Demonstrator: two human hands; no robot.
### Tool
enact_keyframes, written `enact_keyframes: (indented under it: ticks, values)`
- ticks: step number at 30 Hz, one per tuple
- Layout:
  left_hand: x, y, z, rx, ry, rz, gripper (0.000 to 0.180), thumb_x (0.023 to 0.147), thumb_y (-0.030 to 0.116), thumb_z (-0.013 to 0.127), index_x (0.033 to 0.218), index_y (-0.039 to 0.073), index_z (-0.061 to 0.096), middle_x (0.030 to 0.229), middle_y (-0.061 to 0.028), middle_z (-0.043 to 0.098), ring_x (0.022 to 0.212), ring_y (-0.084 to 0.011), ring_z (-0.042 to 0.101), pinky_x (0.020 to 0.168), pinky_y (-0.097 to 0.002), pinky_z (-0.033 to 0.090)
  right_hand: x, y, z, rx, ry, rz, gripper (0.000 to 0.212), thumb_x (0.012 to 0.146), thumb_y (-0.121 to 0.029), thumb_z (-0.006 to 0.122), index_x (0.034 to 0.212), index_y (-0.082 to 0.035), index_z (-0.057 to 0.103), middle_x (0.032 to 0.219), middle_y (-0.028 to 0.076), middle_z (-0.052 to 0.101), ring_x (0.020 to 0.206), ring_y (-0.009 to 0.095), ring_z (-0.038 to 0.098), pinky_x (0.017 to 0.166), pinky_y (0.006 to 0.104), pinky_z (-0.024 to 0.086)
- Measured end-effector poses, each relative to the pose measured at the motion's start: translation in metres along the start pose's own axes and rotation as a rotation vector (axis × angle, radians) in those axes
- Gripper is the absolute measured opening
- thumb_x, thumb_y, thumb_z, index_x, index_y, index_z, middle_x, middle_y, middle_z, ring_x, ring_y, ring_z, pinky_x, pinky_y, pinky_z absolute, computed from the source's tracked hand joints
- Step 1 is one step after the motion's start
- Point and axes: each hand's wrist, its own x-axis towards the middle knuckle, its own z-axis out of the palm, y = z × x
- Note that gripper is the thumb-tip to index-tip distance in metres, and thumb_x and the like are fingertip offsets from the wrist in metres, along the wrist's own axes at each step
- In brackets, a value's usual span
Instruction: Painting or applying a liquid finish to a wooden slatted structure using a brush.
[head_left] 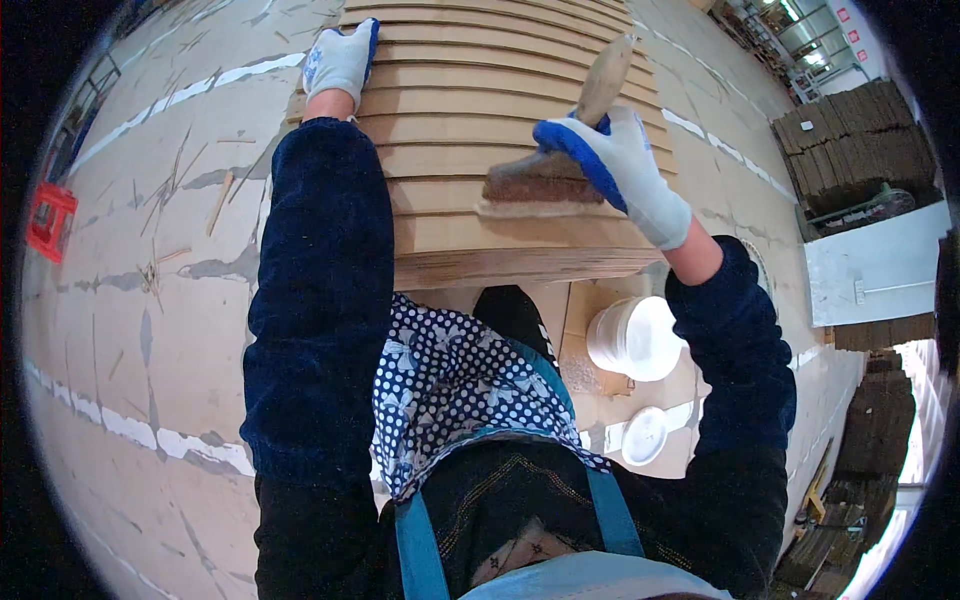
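Note:
A fanned stack of brown cardboard sheets [450,132] lies before me, its strips overlapping like steps. My right hand [635,170], in a white glove with blue palm coating, is closed around a wide flat brush. This brush [545,190] has a worn handle pointing up and away to the right; its pale-tipped bristles are at the near part of the top sheet. At the stack's far left edge, my left hand [340,62], gloved alike, appears curled on the sheets' edge, with most of its fingers hidden.
A white bucket [640,340] stands on the floor near the stack's right end, with a round white lid [645,436] closer to me. Bundled cardboard [855,140] is piled at the far right. On the left floor are a red crate [50,222] and scattered scraps.

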Motion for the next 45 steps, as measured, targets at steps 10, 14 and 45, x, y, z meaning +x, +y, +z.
enact_keyframes:
  ticks: [10, 14, 45]
  values:
    - [-0.008, 0.009, -0.001, 0.072, 0.091, 0.038, 0.067, 0.076, 0.054, 0.054, 0.107, -0.005, 0.060, 0.103, -0.0268, 0.061, 0.101, -0.0382, 0.057, 0.087, -0.0417, 0.044, 0.141, -0.018, -0.018, -0.107, 0.122, 0.078, 0.040, 0.078, -0.035, 0.065, 0.107, -0.008, 0.062, 0.086, 0.015, 0.069, 0.073, 0.032, 0.065, 0.064, 0.0450, 0.049]
    - [-0.011, 0.019, 0.004, 0.067, 0.055, 0.034, 0.067, 0.077, 0.052, 0.054, 0.114, -0.005, 0.055, 0.108, -0.0274, 0.059, 0.104, -0.0382, 0.056, 0.088, -0.0417, 0.043, 0.138, 0.012, -0.007, -0.341, 0.378, -0.399, 0.033, 0.078, -0.030, 0.067, 0.086, 0.001, 0.067, 0.071, 0.011, 0.064, 0.065, 0.018, 0.061, 0.061, 0.0296, 0.048]
    - [-0.010, 0.020, 0.004, 0.105, 0.055, 0.100, 0.054, 0.083, 0.037, 0.049, 0.129, 0.009, 0.047, 0.109, -0.0197, 0.061, 0.102, -0.0330, 0.058, 0.089, -0.0401, 0.043, 0.194, -0.016, -0.002, -0.383, 0.435, -0.775, 0.031, 0.082, -0.031, 0.065, 0.081, -0.001, 0.067, 0.064, 0.008, 0.063, 0.060, 0.017, 0.060, 0.057, 0.0314, 0.047]
